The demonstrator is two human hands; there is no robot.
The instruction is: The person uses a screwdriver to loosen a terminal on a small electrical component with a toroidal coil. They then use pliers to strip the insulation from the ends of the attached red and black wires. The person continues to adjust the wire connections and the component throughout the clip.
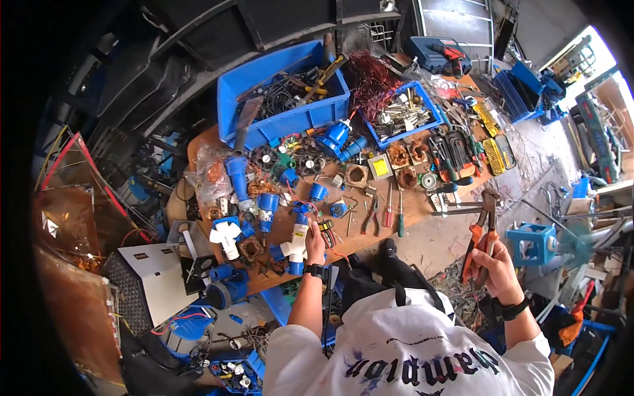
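My left hand [315, 247] is closed at the side of a blue and white industrial connector [298, 243], above the table's near edge; part of its grip is hidden. Beside these fingers lies a small black item with coloured bands [327, 232]. A thin red wire runs close by. Out to the right, past the table's edge, my right hand [499, 269] grips orange-handled pincers [480, 239], with the metal jaws pointing up and away from me. More blue connectors [267, 210] and a white and blue multi-way adapter [226, 236] lie to the left.
On the wooden table [418, 228] lie pliers [372, 214] and screwdrivers [389, 206]. Farther back stand a deep blue crate [300, 117] of scrap and a shallow blue tray [404, 135] of metal parts. A blue stool [531, 245] stands right; a white-panelled case [157, 280] is left.
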